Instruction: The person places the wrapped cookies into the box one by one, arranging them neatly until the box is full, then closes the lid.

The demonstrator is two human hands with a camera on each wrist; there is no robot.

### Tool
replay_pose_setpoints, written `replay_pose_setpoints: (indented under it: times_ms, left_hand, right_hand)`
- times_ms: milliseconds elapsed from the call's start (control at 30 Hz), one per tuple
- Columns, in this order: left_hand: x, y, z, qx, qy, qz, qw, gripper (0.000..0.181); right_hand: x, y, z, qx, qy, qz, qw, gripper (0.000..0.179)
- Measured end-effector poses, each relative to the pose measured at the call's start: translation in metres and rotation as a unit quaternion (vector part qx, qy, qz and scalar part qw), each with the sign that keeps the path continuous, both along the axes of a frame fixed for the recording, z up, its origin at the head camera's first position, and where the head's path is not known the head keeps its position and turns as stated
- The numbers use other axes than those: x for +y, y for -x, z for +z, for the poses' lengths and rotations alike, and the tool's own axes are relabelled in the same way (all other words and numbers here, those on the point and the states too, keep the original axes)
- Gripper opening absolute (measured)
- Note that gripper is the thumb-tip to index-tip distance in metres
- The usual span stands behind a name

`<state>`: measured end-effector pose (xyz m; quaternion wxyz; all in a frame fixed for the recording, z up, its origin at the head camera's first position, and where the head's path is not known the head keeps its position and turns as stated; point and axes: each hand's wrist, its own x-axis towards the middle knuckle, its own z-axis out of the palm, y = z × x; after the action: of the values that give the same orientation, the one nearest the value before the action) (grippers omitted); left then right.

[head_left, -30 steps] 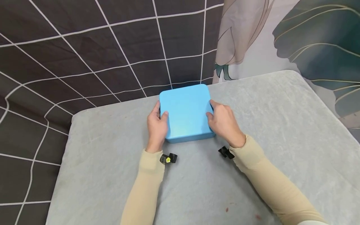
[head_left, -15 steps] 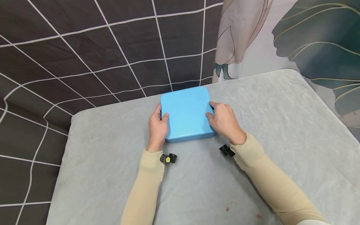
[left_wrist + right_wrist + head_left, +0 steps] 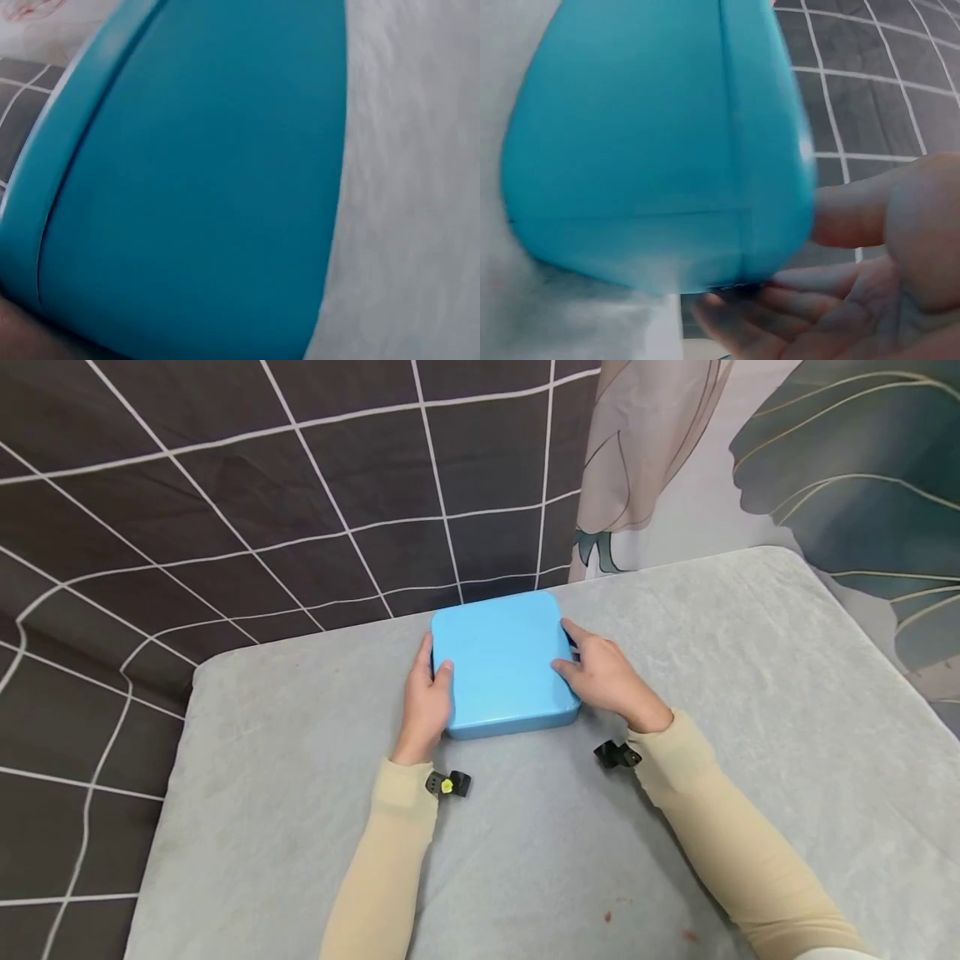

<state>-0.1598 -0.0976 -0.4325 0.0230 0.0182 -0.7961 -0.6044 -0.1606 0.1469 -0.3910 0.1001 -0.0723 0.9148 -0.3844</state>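
Observation:
A blue lidded box (image 3: 504, 662) lies flat near the far edge of the cloth-covered table, its smooth top facing up. Along its left side, my left hand (image 3: 426, 700) holds it, thumb on the top edge and fingers down the side wall. At the right side is my right hand (image 3: 606, 675), spread, with the thumb at the top's edge and the fingers reaching alongside. The right wrist view shows those fingers (image 3: 802, 300) extended by the box's corner. In the left wrist view a seam runs along the box wall (image 3: 202, 180); most of the left hand is out of that view.
Grey plush cloth (image 3: 300, 827) covers the table, with small reddish stains near the front. A dark curtain with white grid lines (image 3: 315, 468) hangs right behind and to the left. A leaf-patterned curtain (image 3: 675, 468) hangs at the back right.
The box has shifted slightly to the right. My right hand has loosened, its fingers opening out and the wrist moving right; my left hand keeps hold, moving slightly right with the box.

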Motion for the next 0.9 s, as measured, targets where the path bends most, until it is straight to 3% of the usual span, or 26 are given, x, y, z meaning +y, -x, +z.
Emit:
replay_pose_setpoints:
  times_ms: [100,433,700,900]
  left_hand:
    - [0.0006,-0.0008,-0.0009,-0.005,-0.040,0.009,0.9992,0.058]
    - [-0.0019,0.0035,0.0005,-0.004,-0.003,0.011,0.9999,0.058]
    - [-0.0006,0.0023,-0.0012,-0.023,-0.072,0.006,0.9971,0.059]
    - [-0.0038,0.0051,-0.0040,-0.034,-0.112,0.023,0.9929,0.059]
  right_hand:
    - [0.0028,0.0024,-0.0038,-0.007,0.030,0.008,0.9995,0.065]
    - [0.0019,0.0089,-0.0035,-0.015,0.028,0.026,0.9992,0.064]
    - [0.0051,0.0093,-0.0054,-0.024,0.050,0.023,0.9982,0.065]
    - [0.0060,0.0087,-0.0081,-0.044,0.079,-0.001,0.9959,0.067]
